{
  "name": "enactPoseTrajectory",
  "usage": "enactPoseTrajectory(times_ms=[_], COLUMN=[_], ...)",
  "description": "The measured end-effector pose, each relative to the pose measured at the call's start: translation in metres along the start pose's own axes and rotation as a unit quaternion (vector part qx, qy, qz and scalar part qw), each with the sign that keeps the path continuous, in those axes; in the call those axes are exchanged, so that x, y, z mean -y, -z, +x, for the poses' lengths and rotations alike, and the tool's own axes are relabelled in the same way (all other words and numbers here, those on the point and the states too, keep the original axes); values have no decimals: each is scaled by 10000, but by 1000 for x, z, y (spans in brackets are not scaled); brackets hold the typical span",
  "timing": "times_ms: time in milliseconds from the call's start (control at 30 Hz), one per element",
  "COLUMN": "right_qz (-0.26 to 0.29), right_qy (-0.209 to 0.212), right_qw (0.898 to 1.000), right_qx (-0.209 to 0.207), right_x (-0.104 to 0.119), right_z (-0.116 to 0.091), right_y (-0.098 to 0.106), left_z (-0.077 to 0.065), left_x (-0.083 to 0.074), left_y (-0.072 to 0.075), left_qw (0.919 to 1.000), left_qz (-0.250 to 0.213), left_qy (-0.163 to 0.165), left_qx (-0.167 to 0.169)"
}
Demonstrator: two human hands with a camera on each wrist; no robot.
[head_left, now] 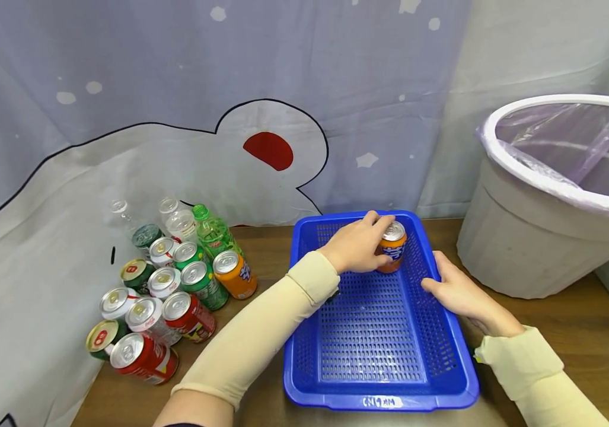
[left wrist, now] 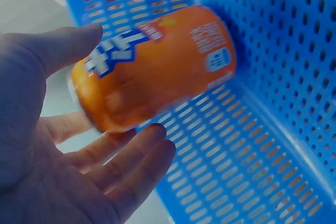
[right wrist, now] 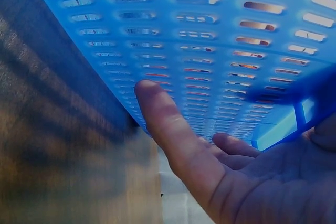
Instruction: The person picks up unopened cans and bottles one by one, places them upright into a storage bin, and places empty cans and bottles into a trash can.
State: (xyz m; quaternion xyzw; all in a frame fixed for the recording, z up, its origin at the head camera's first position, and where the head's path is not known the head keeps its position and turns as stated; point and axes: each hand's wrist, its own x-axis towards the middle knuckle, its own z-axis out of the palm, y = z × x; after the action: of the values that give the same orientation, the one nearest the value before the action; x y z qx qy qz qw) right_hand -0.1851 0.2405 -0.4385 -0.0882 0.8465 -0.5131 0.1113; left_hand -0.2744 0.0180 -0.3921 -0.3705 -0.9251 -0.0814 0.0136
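Observation:
An orange soda can (head_left: 392, 244) stands upright in the far right corner of a blue plastic basket (head_left: 381, 403). My left hand (head_left: 356, 243) reaches into the basket around the can's upper part. In the left wrist view its fingers (left wrist: 142, 156) are spread and loosely bent, with the thumb overlapping the printed side of the can (left wrist: 163, 66). My right hand (head_left: 461, 296) holds the basket's right rim, thumb over the edge. In the right wrist view a finger (right wrist: 168, 119) lies along the outer slotted wall.
Left of the basket stand several soda cans (head_left: 146, 317), another orange can (head_left: 235, 274), a green bottle (head_left: 213, 231) and clear bottles (head_left: 179, 219). A large lined bin (head_left: 528, 231) stands right of the basket. A curtain (head_left: 379, 118) hangs behind the wooden table (head_left: 566, 320).

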Motion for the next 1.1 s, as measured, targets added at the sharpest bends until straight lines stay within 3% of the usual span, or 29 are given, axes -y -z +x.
enactPoseTrajectory(times_ms=[300, 533, 800, 967, 1100], right_qz=[131, 44, -123, -146, -190], right_qy=[-148, -196, -136, -110, -116], right_qw=[9998, 9998, 9998, 9998, 9997], right_qx=[66, 54, 25, 19, 51], right_x=[3, 3, 2, 3, 3], right_z=[1, 0, -4, -3, 0], right_y=[0, 0, 0, 0, -1], left_z=[-30, -63, -105, -131, -153], left_x=[7, 14, 31, 46, 63], left_y=[17, 28, 41, 43, 43], left_qw=[9993, 9962, 9818, 9742, 9636], left_qz=[-206, -256, -221, -25, 133], left_qy=[190, 257, 396, 661, 1035], left_qx=[-238, -797, -1843, -2155, -2460])
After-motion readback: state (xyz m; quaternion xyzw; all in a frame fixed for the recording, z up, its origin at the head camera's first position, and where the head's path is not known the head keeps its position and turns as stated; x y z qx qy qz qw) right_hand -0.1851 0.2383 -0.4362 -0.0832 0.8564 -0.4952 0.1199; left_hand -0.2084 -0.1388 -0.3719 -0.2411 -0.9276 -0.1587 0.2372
